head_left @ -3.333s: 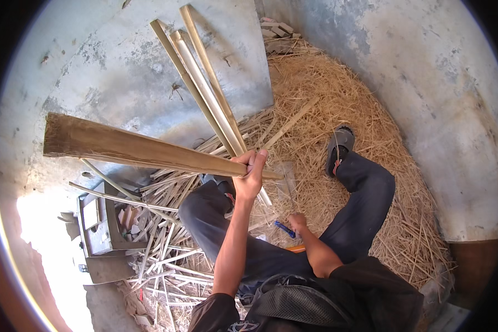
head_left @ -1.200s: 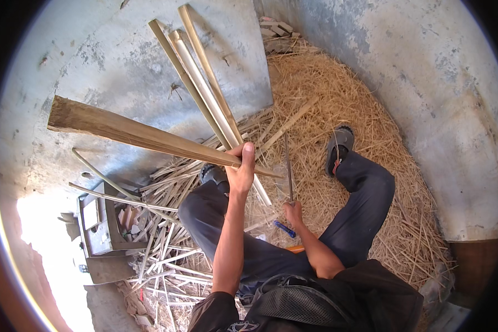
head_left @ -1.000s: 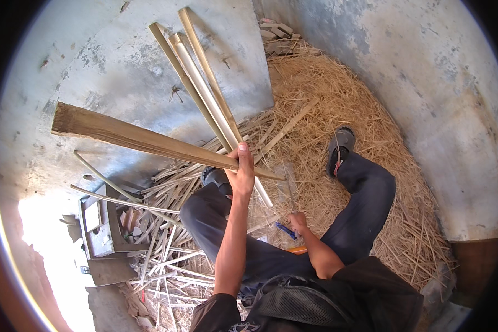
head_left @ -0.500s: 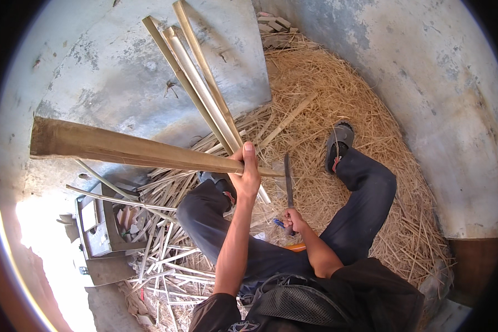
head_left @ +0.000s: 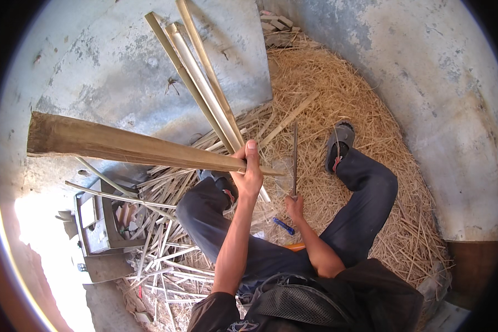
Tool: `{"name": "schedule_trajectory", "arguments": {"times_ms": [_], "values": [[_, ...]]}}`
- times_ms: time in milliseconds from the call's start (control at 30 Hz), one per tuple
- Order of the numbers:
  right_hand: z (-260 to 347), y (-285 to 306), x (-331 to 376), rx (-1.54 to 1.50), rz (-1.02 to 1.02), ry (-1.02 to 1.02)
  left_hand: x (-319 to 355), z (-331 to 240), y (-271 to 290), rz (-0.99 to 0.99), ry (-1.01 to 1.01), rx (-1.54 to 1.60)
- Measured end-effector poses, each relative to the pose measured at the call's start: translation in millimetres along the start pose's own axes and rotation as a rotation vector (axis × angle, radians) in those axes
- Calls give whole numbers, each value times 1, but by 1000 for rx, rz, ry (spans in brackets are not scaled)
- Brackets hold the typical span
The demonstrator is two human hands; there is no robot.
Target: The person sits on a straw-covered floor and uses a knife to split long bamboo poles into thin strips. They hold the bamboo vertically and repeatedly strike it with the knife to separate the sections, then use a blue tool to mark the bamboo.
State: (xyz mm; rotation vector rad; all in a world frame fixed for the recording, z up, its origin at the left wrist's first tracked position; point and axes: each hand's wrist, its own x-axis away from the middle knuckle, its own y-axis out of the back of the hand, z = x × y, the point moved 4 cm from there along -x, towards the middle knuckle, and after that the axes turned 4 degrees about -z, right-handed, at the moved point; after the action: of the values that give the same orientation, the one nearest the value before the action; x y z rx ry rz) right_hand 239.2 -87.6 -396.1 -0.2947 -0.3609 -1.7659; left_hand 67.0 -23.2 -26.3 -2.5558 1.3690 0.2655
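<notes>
Pale split bamboo is what I am seeing in the left hand (head_left: pixel 248 176): its fingers are wrapping fully round the narrow end of a long bamboo slat (head_left: pixel 133 146), thumb pointing up, with the wide end reaching far out to the left of the knuckles. Compared with half a second ago, the slat's wide end is sitting slightly lower and further right. The right hand (head_left: pixel 295 206) is closing on the handle of a thin dark blade (head_left: pixel 295 160), which is standing nearly upright just right of the left fingers, much as it stood before. A small blue object (head_left: pixel 284 226) is lying just below the right fingers, with an orange piece (head_left: pixel 294 247) beneath it; I cannot tell what either is. Beyond the fingertips, more slats (head_left: pixel 202 83) are leaning against the grey concrete wall (head_left: pixel 426 99). Straw (head_left: pixel 343 88) is covering the ground to the right, giving open room there, while left of the hands a metal frame (head_left: pixel 97 227) and loose strips are crowding the floor.
</notes>
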Motion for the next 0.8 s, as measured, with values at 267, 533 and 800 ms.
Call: {"name": "schedule_trajectory", "arguments": {"times_ms": [267,533,800], "values": [[-52,27,18,375,135,-405,3,-2,-1,-4,48,35],[-79,17,16,-155,433,-715,2,-3,1,8,79,93],[14,-8,-5,93,-38,81,1,-6,1,3,35,56]]}}
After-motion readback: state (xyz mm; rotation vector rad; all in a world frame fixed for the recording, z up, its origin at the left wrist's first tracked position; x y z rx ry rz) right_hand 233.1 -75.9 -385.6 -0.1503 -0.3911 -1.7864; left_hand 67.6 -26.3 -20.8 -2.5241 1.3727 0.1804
